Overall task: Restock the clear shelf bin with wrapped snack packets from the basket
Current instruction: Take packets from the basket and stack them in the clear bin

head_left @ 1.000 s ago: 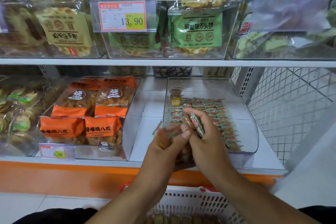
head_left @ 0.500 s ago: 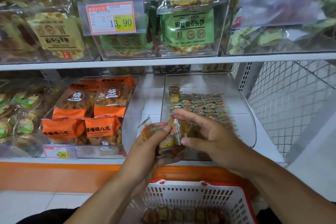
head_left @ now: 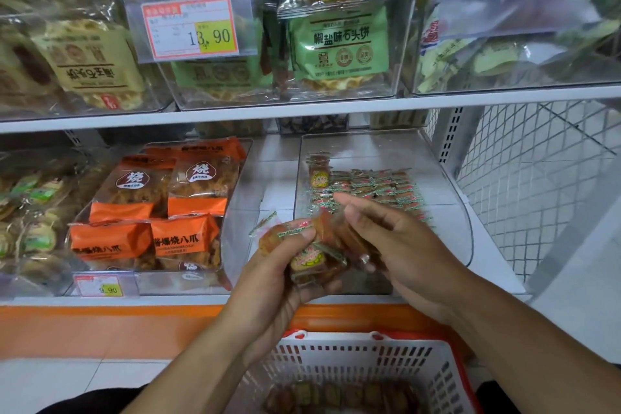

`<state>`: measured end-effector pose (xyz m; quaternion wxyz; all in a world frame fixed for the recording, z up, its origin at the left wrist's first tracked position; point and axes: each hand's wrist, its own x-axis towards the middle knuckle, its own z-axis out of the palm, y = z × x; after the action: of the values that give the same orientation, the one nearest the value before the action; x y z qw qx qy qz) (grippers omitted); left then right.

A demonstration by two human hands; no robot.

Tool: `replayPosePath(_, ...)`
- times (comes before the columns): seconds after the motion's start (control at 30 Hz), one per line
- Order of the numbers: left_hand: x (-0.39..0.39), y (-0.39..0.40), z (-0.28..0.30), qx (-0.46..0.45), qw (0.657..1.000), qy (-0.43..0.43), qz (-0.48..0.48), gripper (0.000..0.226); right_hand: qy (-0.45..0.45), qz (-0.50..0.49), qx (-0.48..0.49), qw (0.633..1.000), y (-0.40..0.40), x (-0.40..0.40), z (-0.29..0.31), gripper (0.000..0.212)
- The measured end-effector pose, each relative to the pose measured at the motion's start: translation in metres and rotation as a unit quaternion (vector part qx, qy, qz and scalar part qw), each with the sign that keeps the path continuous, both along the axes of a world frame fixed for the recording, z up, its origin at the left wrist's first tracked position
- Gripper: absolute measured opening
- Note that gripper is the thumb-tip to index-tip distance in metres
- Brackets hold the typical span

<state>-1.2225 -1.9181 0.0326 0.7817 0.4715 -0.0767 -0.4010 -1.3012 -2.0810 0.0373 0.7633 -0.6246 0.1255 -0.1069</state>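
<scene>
**Mia:** What is the person doing right now?

**Ben:** The left hand holds a small bunch of wrapped snack packets. Its fingers curl around them and the thumb presses on top.

**Mia:** And the other hand?

**Ben:** The right hand is just beside the bunch. Its fingers are loose and a bit spread. They touch the right side of the bunch, but I cannot tell if they pinch a packet yet.

**Mia:** Where do the packets go?

**Ben:** Into the clear shelf bin, right behind the hands. Some packets already lie in rows in there, and one stands up at the back. The front part looks bare.

**Mia:** Where do they come from?

**Ben:** From the white basket below the hands. More packets lie at the bottom of it.

**Mia:** So which step is this?

**Ben:** I think it is the sorting step, with packets up out of the basket but not in the bin yet.

**Mia:** What comes next?

**Ben:** Probably the right hand needs to pinch one packet, pull it free, and lay it flat by the rows. It should go gently, so the neat rows do not get pushed around.
</scene>
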Motion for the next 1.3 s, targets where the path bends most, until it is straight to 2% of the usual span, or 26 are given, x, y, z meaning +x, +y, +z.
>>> replayPosePath(0.03, -0.001, -0.001, -0.001, 0.002, 1.000, 0.000, -0.001, 0.050, 0.016, 0.009, -0.007, 1.000, 0.000, -0.001, 0.001, 0.039)
replayPosePath(0.1, -0.002, -0.002, -0.002, 0.014, 1.000, -0.015, 0.005, 0.045, 0.038, 0.034, 0.038, 0.998, 0.001, -0.003, 0.001, 0.038)
replayPosePath(0.23, -0.001, -0.002, 0.000, 0.020, 0.998, -0.063, 0.020, 0.038, 0.068, 0.070, 0.148, 0.984, -0.003, -0.004, 0.006, 0.054)
replayPosePath(0.33, -0.001, 0.000, 0.003, 0.024, 0.997, -0.072, 0.020, 0.039, 0.067, 0.096, 0.127, 0.985, -0.005, -0.006, 0.013, 0.046)
replayPosePath(0.4, 0.000, 0.000, 0.004, 0.029, 0.997, -0.058, 0.030, 0.038, 0.045, 0.077, 0.104, 0.991, -0.005, -0.007, 0.017, 0.043)
replayPosePath(0.43, 0.001, 0.001, 0.003, 0.032, 0.998, -0.047, 0.036, 0.038, 0.017, 0.045, 0.065, 0.997, -0.004, -0.008, 0.020, 0.045)
replayPosePath(0.47, 0.003, 0.001, 0.003, 0.036, 0.998, -0.037, 0.038, 0.038, -0.019, -0.007, -0.017, 1.000, -0.004, -0.009, 0.020, 0.047)
replayPosePath(0.5, 0.003, 0.002, 0.003, 0.039, 0.998, -0.027, 0.036, 0.039, -0.055, -0.073, -0.134, 0.987, -0.004, -0.011, 0.020, 0.047)
replayPosePath(0.53, 0.003, 0.002, 0.004, 0.037, 0.999, -0.013, 0.028, 0.041, -0.087, -0.124, -0.262, 0.953, -0.003, -0.013, 0.019, 0.046)
replayPosePath(0.6, 0.002, 0.001, 0.005, 0.020, 1.000, 0.021, 0.003, 0.044, -0.140, -0.136, -0.453, 0.870, 0.003, -0.014, 0.016, 0.041)
replayPosePath(0.67, 0.001, -0.001, 0.006, -0.009, 0.999, 0.036, -0.016, 0.044, -0.184, -0.090, -0.524, 0.826, 0.007, -0.014, 0.009, 0.036)
replayPosePath(0.77, 0.004, 0.001, 0.008, -0.032, 0.999, 0.022, -0.013, 0.047, -0.184, -0.045, -0.547, 0.815, 0.008, -0.014, 0.006, 0.037)
replayPosePath(0.8, 0.006, 0.002, 0.009, -0.033, 0.999, 0.013, -0.009, 0.049, -0.175, -0.035, -0.534, 0.827, 0.008, -0.014, 0.008, 0.036)
replayPosePath(0.87, 0.008, 0.004, 0.011, -0.031, 1.000, -0.003, -0.001, 0.053, -0.150, -0.008, -0.464, 0.873, 0.008, -0.016, 0.012, 0.032)
replayPosePath(0.97, 0.008, 0.006, 0.011, -0.020, 0.999, -0.032, 0.001, 0.052, -0.123, 0.034, -0.296, 0.947, 0.004, -0.017, 0.020, 0.028)
replayPosePath(1.07, 0.006, 0.006, 0.009, -0.014, 0.999, -0.041, 0.000, 0.048, -0.055, 0.028, -0.094, 0.994, 0.006, -0.015, 0.021, 0.033)
replayPosePath(1.2, 0.005, 0.006, 0.005, 0.005, 0.997, -0.073, 0.004, 0.037, 0.007, 0.023, 0.066, 0.998, 0.009, -0.011, 0.014, 0.040)
replayPosePath(1.3, 0.006, 0.006, 0.005, 0.021, 0.997, -0.073, 0.002, 0.035, 0.010, 0.042, 0.148, 0.988, 0.003, -0.010, 0.015, 0.030)
